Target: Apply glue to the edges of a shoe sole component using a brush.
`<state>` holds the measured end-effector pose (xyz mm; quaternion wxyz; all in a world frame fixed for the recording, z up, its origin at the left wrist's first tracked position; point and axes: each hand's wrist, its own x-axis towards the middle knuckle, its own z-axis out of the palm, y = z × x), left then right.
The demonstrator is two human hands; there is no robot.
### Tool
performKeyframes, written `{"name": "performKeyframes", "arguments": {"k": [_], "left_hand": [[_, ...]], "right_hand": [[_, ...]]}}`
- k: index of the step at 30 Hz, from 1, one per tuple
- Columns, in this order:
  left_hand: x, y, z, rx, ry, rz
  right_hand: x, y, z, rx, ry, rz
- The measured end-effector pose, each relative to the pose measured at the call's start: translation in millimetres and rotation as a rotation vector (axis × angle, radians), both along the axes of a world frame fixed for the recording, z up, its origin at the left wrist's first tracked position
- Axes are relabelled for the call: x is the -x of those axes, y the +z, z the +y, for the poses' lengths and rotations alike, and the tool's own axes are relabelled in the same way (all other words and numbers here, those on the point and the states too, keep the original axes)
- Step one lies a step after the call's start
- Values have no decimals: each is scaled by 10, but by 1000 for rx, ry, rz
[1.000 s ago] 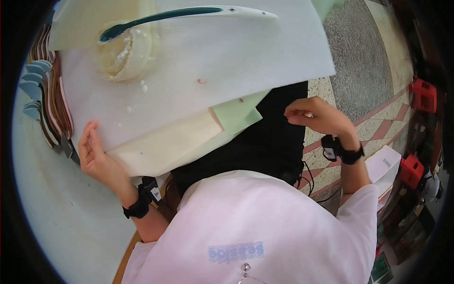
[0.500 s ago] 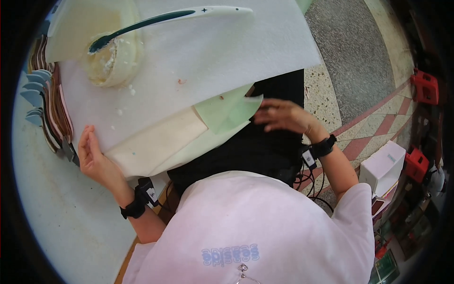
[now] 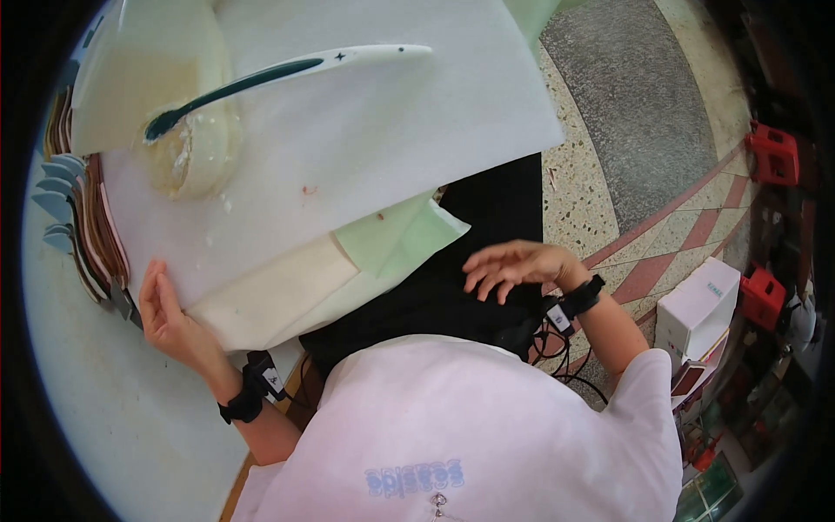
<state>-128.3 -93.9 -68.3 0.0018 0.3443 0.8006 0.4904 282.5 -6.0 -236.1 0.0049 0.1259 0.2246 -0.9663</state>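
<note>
My left hand [image 3: 172,324] rests at the left edge of a large white sheet [image 3: 391,113], beside the corner of a cream strip [image 3: 278,283]. Its fingers are stretched and slightly curled, with nothing visible in them. My right hand [image 3: 513,265] hangs over the black cloth on my lap, fingers apart and holding nothing. It is nearest to a pale green piece [image 3: 404,235], whose far end is bent up. Both green piece and cream strip stick out from under the white sheet's near edge.
On the sheet stands a translucent tub [image 3: 204,157] with whitish paste, and a toothbrush-like brush [image 3: 287,74] lies across it. Stacked brown and pale-blue pieces [image 3: 91,226] sit at the left. Red stools [image 3: 772,155] and a white box [image 3: 696,304] stand on the floor at the right.
My right hand has drawn back from the green piece toward my body. The table and its things appear shifted slightly down and left in the view. My left hand stays beside the sheet's edge.
</note>
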Motion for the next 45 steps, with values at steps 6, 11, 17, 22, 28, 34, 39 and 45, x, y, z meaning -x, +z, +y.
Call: {"name": "performKeyframes", "arguments": {"k": [6,11,17,22,28,34,39,45], "left_hand": [[10,-13,-2,7,7,33],[3,-14,11,13,0,44],[14,-11,35,4,4,25],[10,81,-55,40,-8,46],[53,-25,-52,-87,-85,-38],[27,40,-42,-86,-66,-56],[36,37,-32,-104,-66,-100],[61,42,-32,-116,-74,-98]], "right_hand": [[-47,-282,156,271,-25,146],[-35,-346,194,320,27,216],[-122,-295,342,247,64,160],[-684,-521,746,-65,-370,-314],[-922,-658,755,-477,-782,-1130],[61,-525,198,-1712,-681,-1246],[283,-109,261,-1820,-761,-1126],[471,389,356,-1420,-566,-918]]}}
